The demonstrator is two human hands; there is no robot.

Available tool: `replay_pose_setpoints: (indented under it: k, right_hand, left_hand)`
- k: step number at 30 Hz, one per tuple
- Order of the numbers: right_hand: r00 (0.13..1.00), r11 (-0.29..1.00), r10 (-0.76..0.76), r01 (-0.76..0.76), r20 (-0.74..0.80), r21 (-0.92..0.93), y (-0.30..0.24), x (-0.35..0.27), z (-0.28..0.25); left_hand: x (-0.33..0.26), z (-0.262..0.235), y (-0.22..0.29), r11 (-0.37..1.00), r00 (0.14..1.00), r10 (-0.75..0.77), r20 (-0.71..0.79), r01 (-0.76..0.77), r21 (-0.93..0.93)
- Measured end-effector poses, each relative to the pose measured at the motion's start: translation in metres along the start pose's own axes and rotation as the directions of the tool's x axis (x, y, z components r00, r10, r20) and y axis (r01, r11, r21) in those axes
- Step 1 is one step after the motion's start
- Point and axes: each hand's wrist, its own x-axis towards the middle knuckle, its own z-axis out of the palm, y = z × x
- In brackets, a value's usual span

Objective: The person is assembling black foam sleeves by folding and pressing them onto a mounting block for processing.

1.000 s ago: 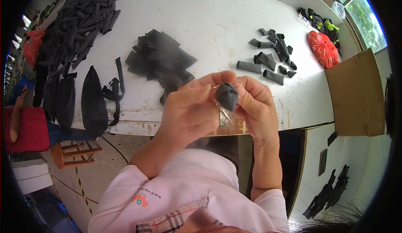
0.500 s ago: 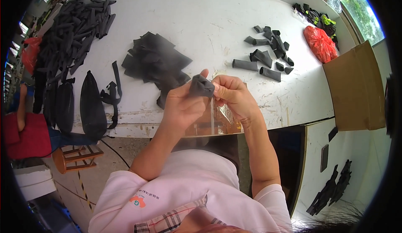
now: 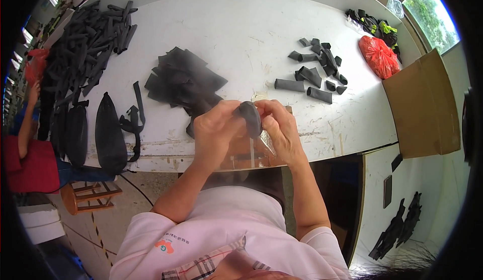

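Note:
Between both hands, above the table's near edge, is a small dark grey fabric tube (image 3: 250, 119), bent over on itself. My left hand (image 3: 217, 126) is closed round its left side. At its right edge, the fingers and thumb of my right hand (image 3: 280, 129) pinch the cloth. A pile of flat dark fabric pieces (image 3: 183, 78) lies just beyond my left hand. Farther right, several rolled dark tubes (image 3: 319, 71) are scattered over the white table (image 3: 241, 28). Brown tape (image 3: 241, 154) covers the table edge under my hands.
A large heap of dark tubes (image 3: 85, 43) fills the far left, with stuffed black bags (image 3: 109, 134) nearer. A red plastic bag (image 3: 378, 57) and a cardboard box (image 3: 422, 106) stand right. Left are a wooden stool (image 3: 90, 197) and another person in red (image 3: 35, 162).
The fabric tube has turned and now hangs folded downward between my hands. My right hand has shifted slightly left and lower. At the left, the other person's arm has risen toward a red bag.

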Motion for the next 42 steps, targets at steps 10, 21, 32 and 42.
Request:
replay_pose_setpoints:
  k: [10,21,32,42]
  right_hand:
    - [0.879,0.641,-0.392,0.473,0.271,-0.604,0.019,-0.003,0.002]
    - [0.938,0.881,-0.326,0.348,0.12,-0.322,0.053,-0.021,0.01]
    - [0.927,0.777,-0.296,0.375,0.232,-0.506,-0.002,-0.005,-0.002]
    - [0.94,0.726,-0.251,0.342,0.233,-0.596,0.016,-0.011,0.007]
  left_hand:
    - [0.005,-0.015,-0.029,0.978,0.982,-0.159,0.104,0.171,-0.123]
    - [0.015,-0.004,-0.014,0.827,0.927,-0.241,0.288,0.041,0.561]
    - [0.013,-0.007,0.0,0.993,0.993,0.038,0.115,-0.025,-0.113]
    - [0.015,-0.011,-0.013,0.972,0.964,-0.085,0.252,0.136,-0.193]
